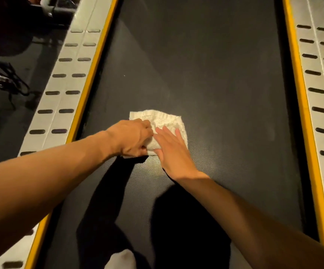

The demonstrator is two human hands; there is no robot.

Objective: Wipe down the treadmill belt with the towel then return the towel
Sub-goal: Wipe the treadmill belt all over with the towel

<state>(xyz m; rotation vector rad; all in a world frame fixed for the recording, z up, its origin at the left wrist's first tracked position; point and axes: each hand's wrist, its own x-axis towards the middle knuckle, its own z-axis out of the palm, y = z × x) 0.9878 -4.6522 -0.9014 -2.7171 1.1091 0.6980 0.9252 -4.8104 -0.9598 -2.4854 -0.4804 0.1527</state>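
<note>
A: Where's the towel (167, 119)?
B: Folded on the belt (205, 74). Left hand (132, 135) bunches its near edge; right hand (173, 150) presses flat on it.
A: Handling?
B: Soft, light, likely to ruck; grip that edge.

My left hand (133, 136) is at the end of a stretched, bare arm, with its fingers curled and gripping the towel (165, 119). My right hand (173, 152) lies flat just beside it, the fingers straight, pressing down on the same towel.
</note>
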